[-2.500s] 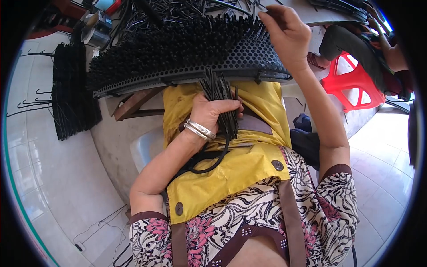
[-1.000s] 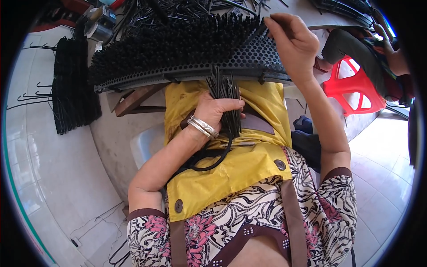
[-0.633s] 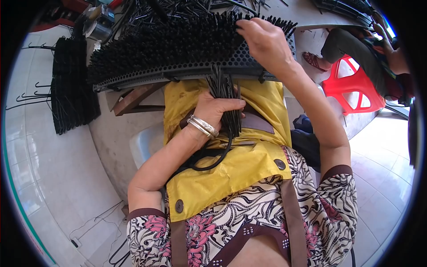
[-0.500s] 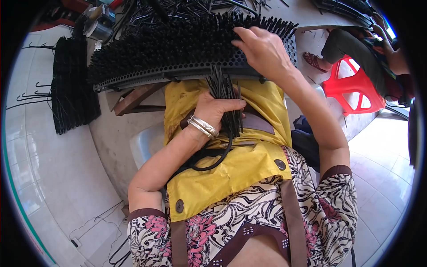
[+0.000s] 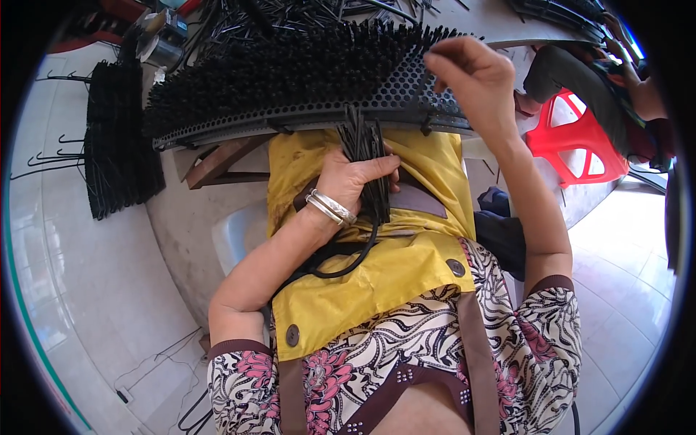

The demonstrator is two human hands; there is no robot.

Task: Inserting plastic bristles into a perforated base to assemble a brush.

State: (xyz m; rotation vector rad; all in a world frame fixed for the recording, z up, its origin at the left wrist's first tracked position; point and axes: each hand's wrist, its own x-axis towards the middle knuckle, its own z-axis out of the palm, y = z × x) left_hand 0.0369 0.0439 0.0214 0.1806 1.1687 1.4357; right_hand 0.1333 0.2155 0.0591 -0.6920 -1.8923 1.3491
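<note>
My left hand (image 5: pixel 348 177) is closed round a bundle of thin black strips (image 5: pixel 365 138), held upright over my lap. In front of me lies a black perforated panel (image 5: pixel 406 93), densely filled with short black bristle-like pieces (image 5: pixel 275 76). Toward its right part, rows of round holes show bare. Over that right end is my right hand (image 5: pixel 482 76), its thumb and fingers curled into a pinch. Whatever sits between those fingertips, if anything, is too small to make out.
Loose black strips (image 5: pixel 304 11) lie heaped behind the panel. At left hangs a black bristly bundle (image 5: pixel 116 138) with hooked wires. A brown wooden support (image 5: pixel 225 161) is beneath the panel. To the right, a person's leg (image 5: pixel 573 83) shows beside a red plastic stool (image 5: pixel 573 148).
My right hand has shifted right across the panel, uncovering a stretch of bare holes. The left hand stays in place round its bundle, whose strips sit slightly closer together.
</note>
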